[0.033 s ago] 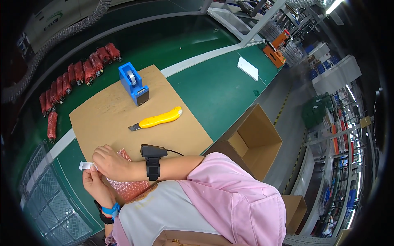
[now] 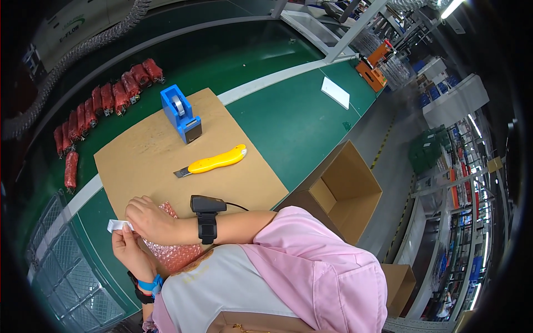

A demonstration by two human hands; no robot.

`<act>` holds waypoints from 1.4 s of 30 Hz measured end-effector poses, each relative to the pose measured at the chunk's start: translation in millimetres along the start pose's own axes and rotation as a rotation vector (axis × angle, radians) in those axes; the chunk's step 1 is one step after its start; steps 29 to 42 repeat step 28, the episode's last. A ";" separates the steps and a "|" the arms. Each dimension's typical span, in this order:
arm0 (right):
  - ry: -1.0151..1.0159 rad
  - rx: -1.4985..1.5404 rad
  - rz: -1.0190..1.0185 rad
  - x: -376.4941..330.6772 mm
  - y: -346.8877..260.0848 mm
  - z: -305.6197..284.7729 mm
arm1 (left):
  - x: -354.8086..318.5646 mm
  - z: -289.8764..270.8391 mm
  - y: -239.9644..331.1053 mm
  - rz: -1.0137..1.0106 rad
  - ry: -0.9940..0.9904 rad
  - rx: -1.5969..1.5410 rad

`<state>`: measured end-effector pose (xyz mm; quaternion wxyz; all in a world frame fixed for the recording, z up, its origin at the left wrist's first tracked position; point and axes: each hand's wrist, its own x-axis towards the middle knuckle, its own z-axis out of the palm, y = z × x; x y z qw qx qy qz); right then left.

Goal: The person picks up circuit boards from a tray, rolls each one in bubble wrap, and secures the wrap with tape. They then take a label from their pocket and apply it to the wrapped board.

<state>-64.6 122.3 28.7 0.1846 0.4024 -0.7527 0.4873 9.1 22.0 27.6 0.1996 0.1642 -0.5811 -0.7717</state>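
A small folded white slip point(image 2: 115, 225), like paper or a label, is pinched at the fingertips of my left hand point(image 2: 132, 252). My right hand point(image 2: 151, 220) has its fingers curled and closed on the same slip's near end, partly hiding it. Under my right hand and wrist lies red-tinted bubble wrap point(image 2: 175, 255); whether something is wrapped inside is hidden. Farther off on the brown cardboard sheet point(image 2: 133, 155) rest a yellow utility knife point(image 2: 217, 160), blade pointing left, and a blue tape dispenser point(image 2: 180, 114).
Several red bubble-wrapped bundles point(image 2: 114, 99) line up at the far left. A wire rack point(image 2: 75, 266) stands left of the green table point(image 2: 261, 116). A white flat piece point(image 2: 335, 92) lies at the far right. An open cardboard box point(image 2: 347, 188) is beside the table's right edge.
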 end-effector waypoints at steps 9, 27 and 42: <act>-0.148 0.576 0.340 11.1 -22.4 -6.8 | -8.2 -9.4 30.5 0.069 0.041 0.079; -0.579 0.259 -0.217 31.7 -28.1 16.4 | -45.2 -62.9 35.0 -0.175 0.089 -0.025; -0.538 0.183 -0.314 33.4 -25.7 19.8 | -45.3 -63.1 36.5 -0.171 0.091 0.019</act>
